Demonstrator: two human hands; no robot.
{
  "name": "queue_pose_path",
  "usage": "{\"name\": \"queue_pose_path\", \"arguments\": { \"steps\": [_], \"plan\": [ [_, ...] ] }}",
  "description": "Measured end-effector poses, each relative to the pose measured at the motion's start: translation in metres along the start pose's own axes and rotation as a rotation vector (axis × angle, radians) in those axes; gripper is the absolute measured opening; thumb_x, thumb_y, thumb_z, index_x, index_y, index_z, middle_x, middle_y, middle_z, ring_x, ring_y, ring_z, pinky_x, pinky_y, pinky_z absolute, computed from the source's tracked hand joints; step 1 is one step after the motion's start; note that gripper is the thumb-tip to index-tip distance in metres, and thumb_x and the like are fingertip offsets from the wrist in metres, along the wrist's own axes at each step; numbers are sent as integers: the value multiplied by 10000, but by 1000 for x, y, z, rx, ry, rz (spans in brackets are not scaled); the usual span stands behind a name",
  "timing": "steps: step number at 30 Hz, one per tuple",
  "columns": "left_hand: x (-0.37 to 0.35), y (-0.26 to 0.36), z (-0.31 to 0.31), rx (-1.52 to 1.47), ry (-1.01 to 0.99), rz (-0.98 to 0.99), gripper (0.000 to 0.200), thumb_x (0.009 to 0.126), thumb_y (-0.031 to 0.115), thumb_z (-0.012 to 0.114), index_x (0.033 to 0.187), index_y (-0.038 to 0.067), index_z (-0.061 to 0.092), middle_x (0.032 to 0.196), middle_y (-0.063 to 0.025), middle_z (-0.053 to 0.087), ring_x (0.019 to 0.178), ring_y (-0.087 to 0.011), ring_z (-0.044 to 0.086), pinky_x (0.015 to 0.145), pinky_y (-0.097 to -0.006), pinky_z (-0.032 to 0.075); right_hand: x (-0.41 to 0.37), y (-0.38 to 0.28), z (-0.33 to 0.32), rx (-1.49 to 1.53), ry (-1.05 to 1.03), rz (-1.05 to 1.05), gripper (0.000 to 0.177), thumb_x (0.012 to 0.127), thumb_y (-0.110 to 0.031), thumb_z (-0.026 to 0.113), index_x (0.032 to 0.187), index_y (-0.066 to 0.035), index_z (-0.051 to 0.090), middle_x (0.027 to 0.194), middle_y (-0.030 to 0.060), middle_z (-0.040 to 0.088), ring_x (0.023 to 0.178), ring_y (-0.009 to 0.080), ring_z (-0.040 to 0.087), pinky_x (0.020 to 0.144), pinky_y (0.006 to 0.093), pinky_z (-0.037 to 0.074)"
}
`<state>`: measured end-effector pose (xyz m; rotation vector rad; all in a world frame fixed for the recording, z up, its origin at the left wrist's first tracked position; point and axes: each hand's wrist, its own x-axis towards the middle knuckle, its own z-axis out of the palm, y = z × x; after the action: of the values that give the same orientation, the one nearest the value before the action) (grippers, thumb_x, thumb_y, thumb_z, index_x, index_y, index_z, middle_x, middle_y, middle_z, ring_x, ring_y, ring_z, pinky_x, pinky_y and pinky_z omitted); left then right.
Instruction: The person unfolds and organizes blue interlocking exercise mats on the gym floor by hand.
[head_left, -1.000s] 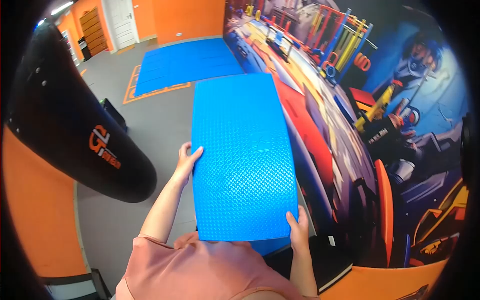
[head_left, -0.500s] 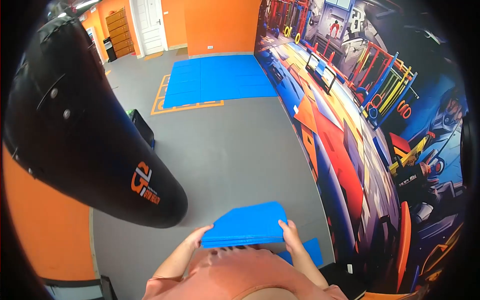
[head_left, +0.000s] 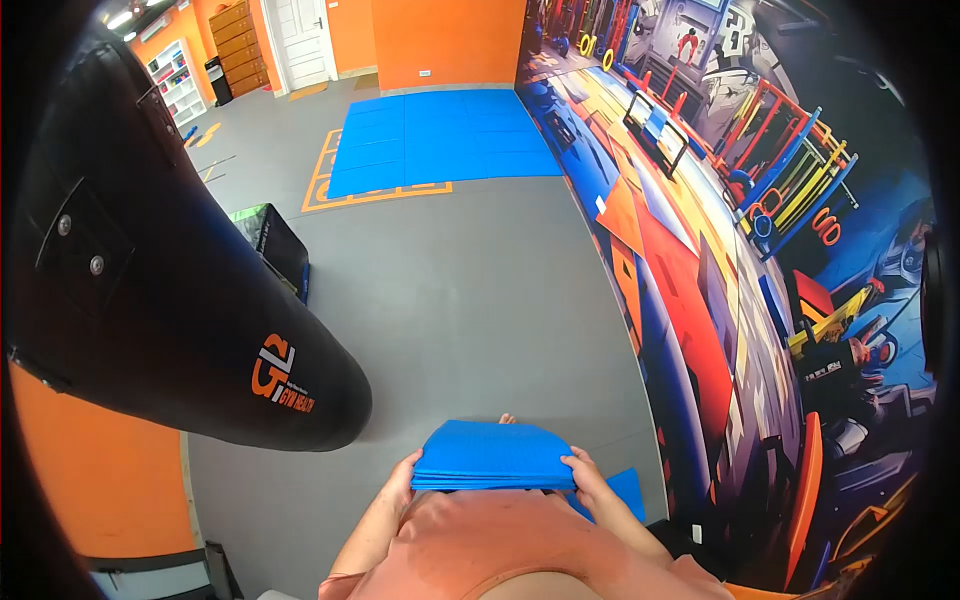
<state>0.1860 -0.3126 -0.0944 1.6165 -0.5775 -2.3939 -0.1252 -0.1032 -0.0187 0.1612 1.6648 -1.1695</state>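
Observation:
A folded blue exercise mat (head_left: 492, 452), its layers stacked, is held level in front of my body. My left hand (head_left: 404, 472) grips its left edge, fingers partly hidden by the mat. At the opposite edge my right hand (head_left: 584, 470) is closed on it, with the thumb on top. Below my right forearm, part of another blue mat (head_left: 622, 492) shows on the floor. Just beyond the folded mat, the toes of a bare foot (head_left: 508, 419) peek out.
A black punching bag (head_left: 200, 270) hangs large on the left, with a black box (head_left: 278, 250) behind it. Blue mats (head_left: 440, 140) lie spread on the grey floor (head_left: 460, 290) ahead. A mural wall (head_left: 690, 330) runs along the right; a white door (head_left: 300, 45) stands far back.
The folded mat has levelled out and come slightly lower, still between both hands. The view has shifted, and the punching bag appears a little further left.

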Motion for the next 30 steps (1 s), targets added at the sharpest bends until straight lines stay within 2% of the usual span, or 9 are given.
{"name": "queue_pose_path", "arguments": {
  "steps": [7, 13, 18, 21, 23, 24, 27, 28, 30],
  "plan": [
    [1, 9, 44, -24, 29, 103, 440, 1031, 384, 499, 1312, 67, 617, 1327, -107, 647, 1239, -238, 574, 1086, -398, 421, 40, -55, -24, 63, -158, -196, 621, 959, -185, 634, 1516, -96, 375, 1416, 194, 525, 1276, 294, 534, 1060, 438, 448],
    [22, 59, 159, -56, -1, 283, 506, 984, 473, 566, 1327, 104, 610, 1313, -77, 650, 1205, -229, 600, 1061, -404, 456, 63, -149, -77, 38, -206, -381, 585, 966, -214, 631, 1480, -92, 379, 1416, 152, 511, 1292, 262, 493, 1085, 420, 404],
    [32, 114, 276, -30, -91, 444, 537, 1006, 472, 551, 1394, 103, 562, 1342, -87, 632, 1224, -237, 592, 1070, -423, 456, 78, -242, -138, 58, -215, -431, 567, 977, -194, 610, 1500, -113, 408, 1421, 138, 519, 1281, 248, 515, 1070, 420, 433],
    [36, 138, 332, 106, -131, 568, 557, 1019, 469, 527, 1438, 103, 523, 1393, -101, 594, 1253, -243, 573, 1074, -429, 453, 66, -283, -171, 127, -281, -502, 639, 969, -180, 621, 1545, -135, 350, 1459, 128, 492, 1328, 247, 492, 1085, 433, 419],
    [42, 149, 359, 139, -80, 644, 581, 1004, 486, 558, 1419, 83, 506, 1371, -111, 577, 1254, -235, 552, 1080, -408, 432, 53, -308, -186, 172, -286, -486, 628, 988, -166, 591, 1571, -155, 359, 1467, 67, 507, 1290, 221, 541, 1003, 440, 496],
    [40, 151, 376, 178, 4, 759, 564, 1015, 476, 524, 1420, 85, 492, 1334, -113, 583, 1240, -234, 554, 1072, -400, 436, 55, -317, -196, 160, -315, -506, 616, 1003, -227, 574, 1577, -165, 358, 1476, 60, 507, 1301, 224, 542, 988, 434, 505],
    [18, 159, 410, 126, -171, 671, 538, 1023, 459, 491, 1413, 88, 496, 1308, -104, 592, 1230, -225, 558, 1059, -397, 447, 70, -346, -217, 196, -413, -504, 645, 1015, -296, 554, 1600, -180, 308, 1460, 53, 518, 1266, 197, 554, 947, 379, 497],
    [18, 158, 419, 90, -183, 661, 503, 1026, 437, 473, 1397, 98, 507, 1287, -92, 596, 1213, -221, 564, 1034, -395, 463, 80, -353, -221, 188, -426, -521, 643, 1027, -354, 521, 1607, -190, 299, 1427, 35, 536, 1164, 168, 575, 863, 347, 483],
    [28, 156, 424, 81, -163, 624, 503, 1023, 448, 480, 1391, 106, 512, 1289, -88, 596, 1208, -221, 565, 1024, -396, 467, 96, -366, -223, 183, -437, -503, 658, 1019, -356, 541, 1607, -192, 295, 1419, 27, 532, 1127, 154, 563, 837, 339, 463]
  ]
}}
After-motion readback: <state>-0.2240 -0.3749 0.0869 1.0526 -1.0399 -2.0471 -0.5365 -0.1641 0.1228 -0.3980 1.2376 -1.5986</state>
